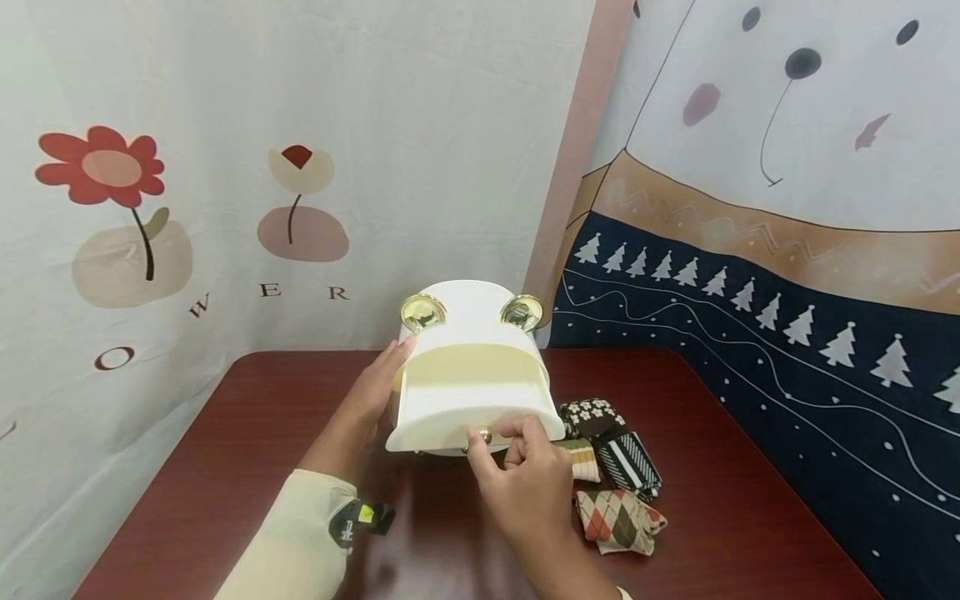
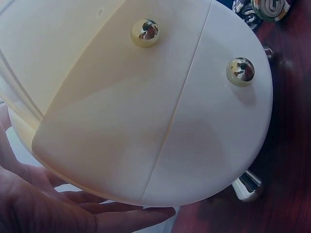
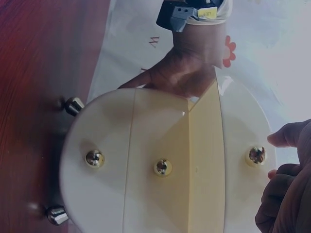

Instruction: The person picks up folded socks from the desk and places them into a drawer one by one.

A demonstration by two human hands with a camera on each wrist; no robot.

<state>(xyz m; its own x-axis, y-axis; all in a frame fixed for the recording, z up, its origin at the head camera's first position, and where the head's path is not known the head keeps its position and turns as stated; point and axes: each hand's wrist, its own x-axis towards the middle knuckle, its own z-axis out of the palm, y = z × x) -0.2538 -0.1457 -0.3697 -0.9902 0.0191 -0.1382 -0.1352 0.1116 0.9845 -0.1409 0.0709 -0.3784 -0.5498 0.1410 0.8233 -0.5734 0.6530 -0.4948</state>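
A small white rounded drawer cabinet (image 1: 471, 312) with gold knobs and short metal feet stands on the table. Its top drawer (image 1: 465, 423) is pulled out toward me. Two shiny gold discs sit on the cabinet's top. My left hand (image 1: 375, 387) lies along the cabinet's left side; the left wrist view shows its fingers (image 2: 133, 219) stretched under the curved wall. At the top drawer's knob (image 3: 256, 156) is my right hand (image 1: 525, 475), its thumb and index finger on either side, slightly apart from the knob in the right wrist view. The other right fingers are curled.
Several folded socks lie to the cabinet's right: a floral dark one (image 1: 592, 417), a yellow striped one (image 1: 579, 460), a black-and-white striped one (image 1: 630, 465) and an argyle one (image 1: 621, 523). Behind the dark red table (image 1: 277, 417) hangs a printed cloth (image 1: 450, 167).
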